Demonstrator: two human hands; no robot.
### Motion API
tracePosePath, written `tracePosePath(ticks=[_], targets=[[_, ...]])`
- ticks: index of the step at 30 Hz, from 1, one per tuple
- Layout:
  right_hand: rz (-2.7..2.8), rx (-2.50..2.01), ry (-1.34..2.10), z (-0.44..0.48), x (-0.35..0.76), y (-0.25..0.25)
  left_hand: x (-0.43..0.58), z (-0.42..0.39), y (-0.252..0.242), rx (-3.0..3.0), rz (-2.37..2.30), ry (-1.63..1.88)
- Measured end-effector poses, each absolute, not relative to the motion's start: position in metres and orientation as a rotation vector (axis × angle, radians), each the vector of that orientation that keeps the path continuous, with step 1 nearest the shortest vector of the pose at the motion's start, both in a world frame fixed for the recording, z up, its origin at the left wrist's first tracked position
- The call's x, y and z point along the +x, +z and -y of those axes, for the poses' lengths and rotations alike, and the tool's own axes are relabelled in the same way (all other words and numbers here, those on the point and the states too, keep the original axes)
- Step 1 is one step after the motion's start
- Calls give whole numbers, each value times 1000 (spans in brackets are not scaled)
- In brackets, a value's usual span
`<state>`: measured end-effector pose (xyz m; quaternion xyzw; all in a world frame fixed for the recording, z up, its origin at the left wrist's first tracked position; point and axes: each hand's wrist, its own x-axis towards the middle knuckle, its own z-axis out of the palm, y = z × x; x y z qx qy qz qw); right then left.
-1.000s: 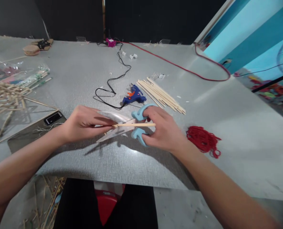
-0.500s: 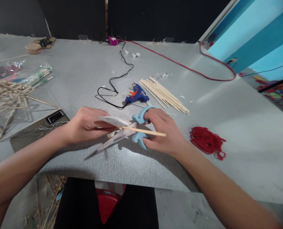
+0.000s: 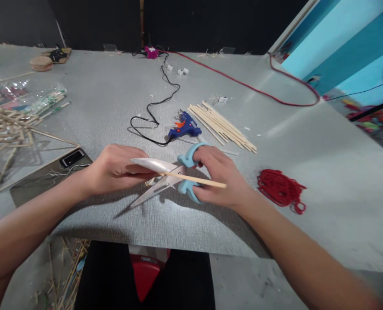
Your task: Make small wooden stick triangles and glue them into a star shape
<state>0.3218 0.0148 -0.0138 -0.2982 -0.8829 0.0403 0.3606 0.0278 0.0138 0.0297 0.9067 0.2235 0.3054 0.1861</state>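
My right hand (image 3: 222, 176) has its thumb and fingers through the light blue handles of a pair of scissors (image 3: 155, 189), whose blades are spread. A thin wooden stick (image 3: 200, 179) lies between the blades near the pivot, its free end reaching over my right hand. My left hand (image 3: 120, 170) is closed round the stick's other end, which its fingers hide. Small pieces of stick (image 3: 151, 181) show behind the blades, partly covered. Just beyond the hands rests a blue glue gun (image 3: 185, 126) with an orange trigger.
Several wooden sticks (image 3: 223, 127) lie beyond my right hand, and a bundle of red yarn (image 3: 281, 188) sits to its right. At left are a stick frame (image 3: 7, 129) and a dark board (image 3: 49, 174). A black cord (image 3: 152, 112) winds from the glue gun towards the back.
Hands, scissors and stick keep almost the same pose, with the blades still spread round the stick. The view has shifted very slightly.
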Motion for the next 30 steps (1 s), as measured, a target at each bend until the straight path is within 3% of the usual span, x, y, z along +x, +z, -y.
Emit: tracePosePath(ticks=[30], targets=[[2213, -969, 294, -13, 320, -8, 30, -23, 26, 2192, -809, 844]])
